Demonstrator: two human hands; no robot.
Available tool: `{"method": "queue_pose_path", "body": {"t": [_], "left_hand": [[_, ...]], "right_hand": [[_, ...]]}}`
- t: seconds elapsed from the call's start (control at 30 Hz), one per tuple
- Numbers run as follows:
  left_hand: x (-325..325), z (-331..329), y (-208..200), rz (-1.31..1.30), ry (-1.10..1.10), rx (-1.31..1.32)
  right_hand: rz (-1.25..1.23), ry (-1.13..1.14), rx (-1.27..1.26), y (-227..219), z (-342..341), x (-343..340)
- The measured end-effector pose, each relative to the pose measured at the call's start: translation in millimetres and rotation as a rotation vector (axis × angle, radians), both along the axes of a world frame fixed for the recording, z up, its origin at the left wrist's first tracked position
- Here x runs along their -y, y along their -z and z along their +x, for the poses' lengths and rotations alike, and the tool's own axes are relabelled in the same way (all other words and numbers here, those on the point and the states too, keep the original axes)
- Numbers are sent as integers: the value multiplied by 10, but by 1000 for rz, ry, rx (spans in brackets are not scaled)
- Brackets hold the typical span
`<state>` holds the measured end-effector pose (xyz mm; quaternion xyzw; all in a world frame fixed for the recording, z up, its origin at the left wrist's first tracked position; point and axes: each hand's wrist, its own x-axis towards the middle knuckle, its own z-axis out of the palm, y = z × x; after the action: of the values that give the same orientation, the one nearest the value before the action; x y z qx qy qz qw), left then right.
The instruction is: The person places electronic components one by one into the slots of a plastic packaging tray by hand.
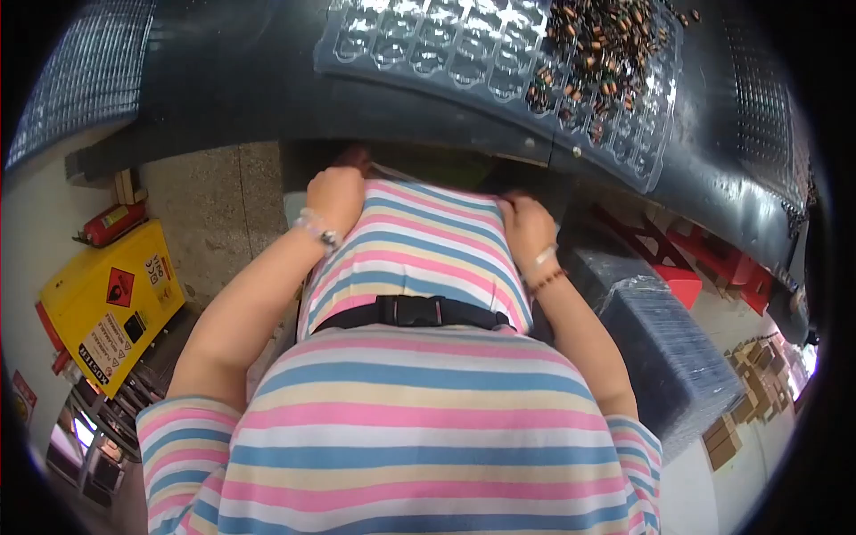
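Note:
Both of my hands are at the hem of the striped dress (428, 236), just below the table's front edge. My left hand (339, 196), with a beaded bracelet at the wrist, is closed at the hem's left corner; its fingertips are dark and blurred. At the right corner my right hand (530, 225) has its fingers curled round the cloth's edge, with bracelets on that wrist too. Between them the hem is drawn out across my lap. A black belt with a buckle (417, 310) crosses my waist.
On the dark-covered table (241, 89) lies a clear moulded tray (428, 58) with a heap of small copper-and-black parts (602, 53). Stacked trays (85, 80) stand at the left. A yellow cabinet (116, 303), red extinguisher (114, 223), wrapped stack (669, 339) and red stools (660, 259) flank me.

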<state>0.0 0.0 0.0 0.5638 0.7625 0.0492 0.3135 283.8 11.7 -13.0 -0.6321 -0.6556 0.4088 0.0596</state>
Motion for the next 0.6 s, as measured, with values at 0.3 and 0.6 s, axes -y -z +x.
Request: {"method": "queue_pose_path", "body": {"t": [0.3,0.6], "left_hand": [[-416,-580,510,-493,415,27],[-2436,-417,999,-274,514,221]], "right_hand": [[-211,-204,300,-465,717,-607],[30,-414,522,360,1029,-204]]}}
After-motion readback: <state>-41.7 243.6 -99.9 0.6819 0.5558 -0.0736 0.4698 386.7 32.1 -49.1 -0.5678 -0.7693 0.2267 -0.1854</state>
